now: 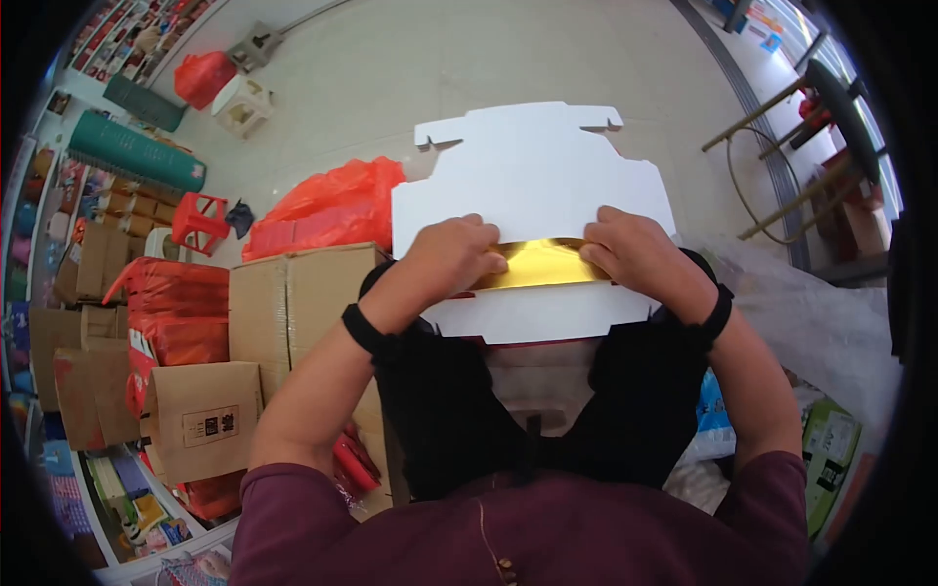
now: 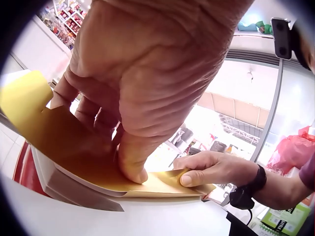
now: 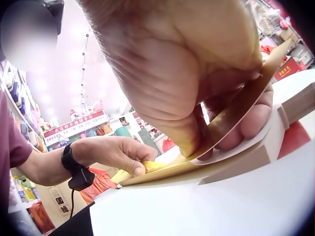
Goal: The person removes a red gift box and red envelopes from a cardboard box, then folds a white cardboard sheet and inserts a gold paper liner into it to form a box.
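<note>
A: What takes up the most room?
B: The pale floor (image 1: 342, 73), across the top of the frame.
A: And after that?
B: The white cardboard (image 1: 532, 166), spread flat with notched edges, from upper centre down to the middle, its near part over the person's knees.
A: What's beside it?
B: A brown carton (image 1: 318, 303) left of centre, with a red plastic bag (image 1: 337, 200) just above it in the frame.
A: Where's the gold panel (image 1: 542, 264)?
B: Mid-frame, a shiny curved strip of the cardboard, between its two white parts.
A: And the hands?
B: The left hand (image 1: 452, 256) pinches the panel's left end, thumb on the gold, fingers behind. The right hand (image 1: 640, 256) has the same grip on the right end.
A: Anything smaller?
B: A black band (image 1: 366, 332) on the left wrist, another band (image 1: 721, 311) on the right.
</note>
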`<state>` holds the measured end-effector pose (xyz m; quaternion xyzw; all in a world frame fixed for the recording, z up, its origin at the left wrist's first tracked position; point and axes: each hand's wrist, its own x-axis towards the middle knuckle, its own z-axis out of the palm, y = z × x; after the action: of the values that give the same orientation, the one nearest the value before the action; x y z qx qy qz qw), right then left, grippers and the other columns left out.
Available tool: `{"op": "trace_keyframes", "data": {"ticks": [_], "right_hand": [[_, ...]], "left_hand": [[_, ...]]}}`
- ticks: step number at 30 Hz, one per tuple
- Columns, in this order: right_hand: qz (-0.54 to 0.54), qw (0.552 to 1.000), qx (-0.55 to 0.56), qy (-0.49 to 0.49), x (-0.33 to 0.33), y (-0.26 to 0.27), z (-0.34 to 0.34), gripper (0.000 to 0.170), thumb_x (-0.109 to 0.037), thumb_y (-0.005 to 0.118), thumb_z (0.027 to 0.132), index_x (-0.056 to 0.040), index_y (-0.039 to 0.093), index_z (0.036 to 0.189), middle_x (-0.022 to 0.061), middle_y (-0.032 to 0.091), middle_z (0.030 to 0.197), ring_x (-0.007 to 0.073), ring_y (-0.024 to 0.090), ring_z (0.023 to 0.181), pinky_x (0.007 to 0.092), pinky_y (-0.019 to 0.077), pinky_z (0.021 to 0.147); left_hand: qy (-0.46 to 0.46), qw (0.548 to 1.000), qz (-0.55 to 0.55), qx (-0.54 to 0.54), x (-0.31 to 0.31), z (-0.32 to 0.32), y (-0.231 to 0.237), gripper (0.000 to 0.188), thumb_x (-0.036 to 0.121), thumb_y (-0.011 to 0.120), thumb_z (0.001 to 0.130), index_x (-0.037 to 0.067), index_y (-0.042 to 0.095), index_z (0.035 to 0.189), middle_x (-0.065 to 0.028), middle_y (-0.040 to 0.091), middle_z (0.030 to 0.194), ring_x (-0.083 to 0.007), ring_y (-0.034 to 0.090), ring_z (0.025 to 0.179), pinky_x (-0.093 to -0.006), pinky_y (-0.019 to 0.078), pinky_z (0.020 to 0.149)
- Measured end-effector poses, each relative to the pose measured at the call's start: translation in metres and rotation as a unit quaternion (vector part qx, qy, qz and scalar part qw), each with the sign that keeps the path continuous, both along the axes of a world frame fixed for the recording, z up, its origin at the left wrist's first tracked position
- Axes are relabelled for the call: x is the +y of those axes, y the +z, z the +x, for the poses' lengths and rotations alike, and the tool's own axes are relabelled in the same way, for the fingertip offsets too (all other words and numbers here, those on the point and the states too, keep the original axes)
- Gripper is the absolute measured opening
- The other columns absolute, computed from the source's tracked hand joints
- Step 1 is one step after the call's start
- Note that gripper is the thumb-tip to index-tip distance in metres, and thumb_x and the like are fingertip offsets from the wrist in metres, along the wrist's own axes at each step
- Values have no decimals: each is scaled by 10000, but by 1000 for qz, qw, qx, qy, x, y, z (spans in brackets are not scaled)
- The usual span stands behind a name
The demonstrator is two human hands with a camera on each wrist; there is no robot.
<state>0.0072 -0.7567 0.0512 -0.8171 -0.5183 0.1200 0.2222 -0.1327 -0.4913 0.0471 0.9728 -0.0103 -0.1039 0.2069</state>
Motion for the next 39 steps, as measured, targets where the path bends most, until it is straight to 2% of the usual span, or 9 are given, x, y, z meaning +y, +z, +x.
{"op": "trace_keyframes", "data": {"ticks": [6,10,14,17,20,23,26,27,39], "right_hand": [[-21,1000,-2,3,2,-1,1,212,-199,648,970,-16,684,870,160,637,874,343,654,816,449,529,756],[-42,999,6,6,4,0,6,221,-202,637,978,-14,689,873,161,646,878,336,656,818,446,528,760],[-56,998,17,-6,5,4,3,227,-201,625,986,-14,691,877,166,651,886,329,660,833,443,527,770],[-66,998,23,-5,6,5,3,225,-199,622,987,-13,693,883,169,650,887,328,663,844,443,527,776],[-67,997,24,-13,7,5,1,215,-194,628,984,-12,697,891,171,652,889,329,664,845,446,528,778],[-46,999,7,-8,5,2,0,212,-190,637,980,-9,697,888,176,653,888,333,667,845,454,529,777],[-8,1000,-9,7,2,-9,4,201,-192,660,962,-9,671,879,162,613,872,352,642,775,451,517,729],[-22,1000,-7,4,2,-7,3,197,-191,665,963,-9,690,891,169,633,884,350,658,801,452,527,744],[-59,998,-19,-1,4,1,1,195,-201,693,968,-20,764,955,177,691,939,337,709,870,441,567,791]], "left_hand": [[15,999,16,40,-5,3,11,277,327,712,962,50,691,977,-123,675,998,-326,671,944,-417,526,834],[14,999,-17,36,0,5,14,285,330,686,985,44,686,985,-125,668,1007,-329,660,953,-422,521,850],[17,999,13,46,-4,6,16,333,367,624,997,47,705,1045,-144,685,1051,-339,680,999,-450,539,866],[8,998,53,28,-6,4,10,327,361,636,993,46,697,1053,-148,677,1040,-342,679,983,-448,540,855],[60,996,43,57,-16,1,22,259,275,718,972,57,681,1107,-120,656,1039,-323,646,968,-428,518,855],[11,987,79,-137,-26,-12,16,325,194,768,941,108,685,1243,-113,662,1155,-319,637,1093,-428,517,903],[-57,980,-33,-190,-45,-18,6,449,153,790,920,173,666,1350,-104,646,1302,-325,593,1239,-440,504,967],[-45,982,-50,-174,-47,-18,2,416,173,771,938,204,678,1341,-95,625,1392,-311,566,1307,-440,479,1023],[-62,986,49,-147,-53,-17,-2,369,194,761,937,190,691,1300,-61,634,1377,-276,576,1286,-427,457,1030]]}}
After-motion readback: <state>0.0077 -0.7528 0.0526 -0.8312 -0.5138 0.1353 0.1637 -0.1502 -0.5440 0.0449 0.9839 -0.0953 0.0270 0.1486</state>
